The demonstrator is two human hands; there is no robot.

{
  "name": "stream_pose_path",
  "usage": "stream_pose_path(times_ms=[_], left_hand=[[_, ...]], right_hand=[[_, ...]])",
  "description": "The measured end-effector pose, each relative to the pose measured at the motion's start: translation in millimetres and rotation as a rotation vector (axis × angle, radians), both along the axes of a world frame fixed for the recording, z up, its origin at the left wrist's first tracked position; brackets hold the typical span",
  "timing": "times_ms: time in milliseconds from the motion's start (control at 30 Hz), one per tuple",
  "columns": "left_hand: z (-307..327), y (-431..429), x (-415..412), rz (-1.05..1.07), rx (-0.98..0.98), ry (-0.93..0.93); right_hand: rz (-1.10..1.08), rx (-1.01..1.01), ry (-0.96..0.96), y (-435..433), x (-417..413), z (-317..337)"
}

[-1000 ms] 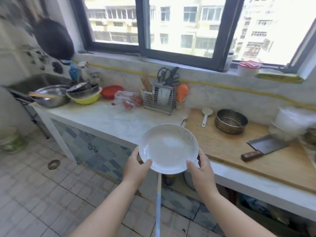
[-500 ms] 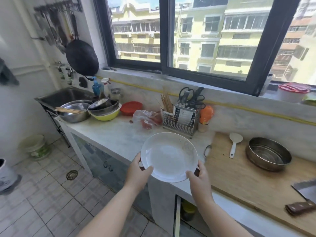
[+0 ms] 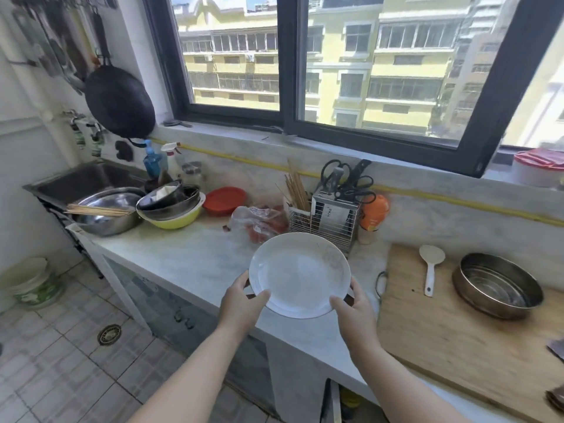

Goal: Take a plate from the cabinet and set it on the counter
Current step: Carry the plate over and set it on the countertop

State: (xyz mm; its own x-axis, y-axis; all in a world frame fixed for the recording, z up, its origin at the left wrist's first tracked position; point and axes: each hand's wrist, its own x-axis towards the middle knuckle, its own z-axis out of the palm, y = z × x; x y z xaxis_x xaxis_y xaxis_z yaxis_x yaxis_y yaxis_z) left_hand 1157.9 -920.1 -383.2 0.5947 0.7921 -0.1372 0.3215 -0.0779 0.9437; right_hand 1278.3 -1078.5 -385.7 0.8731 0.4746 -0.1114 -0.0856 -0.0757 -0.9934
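Observation:
A round white plate (image 3: 299, 274) with a faint grey pattern near its right rim is held over the pale marble counter (image 3: 189, 254), close to the front edge. My left hand (image 3: 241, 303) grips its lower left rim, thumb on top. My right hand (image 3: 354, 309) grips the lower right rim the same way. The plate tilts slightly toward me; whether it touches the counter I cannot tell. The cabinet door (image 3: 331, 401) below the counter stands ajar, seen edge-on.
A wire utensil rack (image 3: 329, 215) and a plastic bag (image 3: 259, 222) stand just behind the plate. Stacked bowls (image 3: 171, 206) and a steel basin (image 3: 103, 209) sit left by the sink. A wooden board (image 3: 457, 331) with a steel pan (image 3: 497, 283) and a white spoon (image 3: 430, 267) lies right.
Both hands have carried the plate up and forward from below the counter edge to over the counter. My view has risen, showing more of the window and wall.

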Motion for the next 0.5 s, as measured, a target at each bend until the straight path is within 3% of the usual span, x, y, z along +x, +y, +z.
stream_pose_path(times_ms=[500], left_hand=[[-17.1,164.6,45.4,-0.259,0.032,-0.011]], right_hand=[[-0.311,-0.016,0.063,134.5,-9.0,-18.5]])
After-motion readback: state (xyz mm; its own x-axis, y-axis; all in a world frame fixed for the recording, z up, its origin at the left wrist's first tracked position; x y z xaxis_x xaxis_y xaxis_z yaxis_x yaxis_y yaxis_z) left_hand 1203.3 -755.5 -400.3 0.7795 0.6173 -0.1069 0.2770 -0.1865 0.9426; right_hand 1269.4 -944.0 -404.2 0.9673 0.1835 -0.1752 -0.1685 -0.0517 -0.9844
